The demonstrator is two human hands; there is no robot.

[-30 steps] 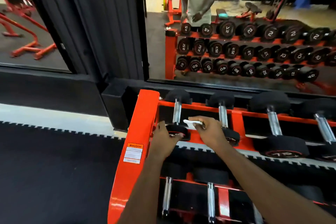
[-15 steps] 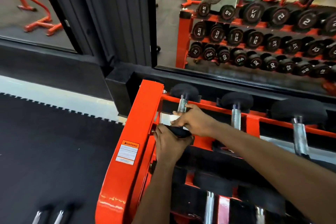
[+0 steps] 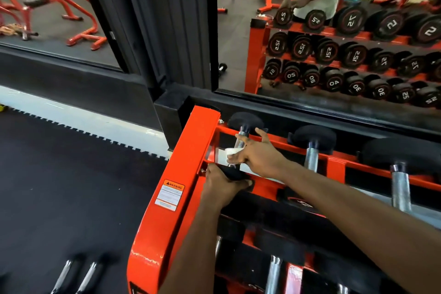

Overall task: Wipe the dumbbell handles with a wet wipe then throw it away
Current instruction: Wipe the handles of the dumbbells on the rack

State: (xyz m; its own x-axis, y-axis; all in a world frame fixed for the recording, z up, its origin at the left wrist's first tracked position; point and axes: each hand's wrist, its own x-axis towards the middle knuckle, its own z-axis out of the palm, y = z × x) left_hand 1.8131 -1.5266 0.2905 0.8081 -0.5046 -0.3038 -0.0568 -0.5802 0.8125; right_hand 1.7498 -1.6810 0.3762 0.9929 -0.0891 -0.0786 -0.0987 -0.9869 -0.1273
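1. Early stage, by the look of it: the wet wipe (image 3: 231, 151) is on the handle (image 3: 241, 141) of the first dumbbell, just right of the orange rack upright (image 3: 188, 164). Handles farther right still need wiping, and the wipe is not yet thrown away.
2. The right hand (image 3: 256, 155) pinches the wipe against that handle, thumb raised.
3. The left hand (image 3: 222, 185) is curled round the near head (image 3: 235, 174), beside the upright.

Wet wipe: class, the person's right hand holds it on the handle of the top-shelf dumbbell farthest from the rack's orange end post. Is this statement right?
Not quite. The head view shows the right hand holding the wet wipe on the handle of the top-shelf dumbbell nearest the rack's orange end post, not the one farthest from it.
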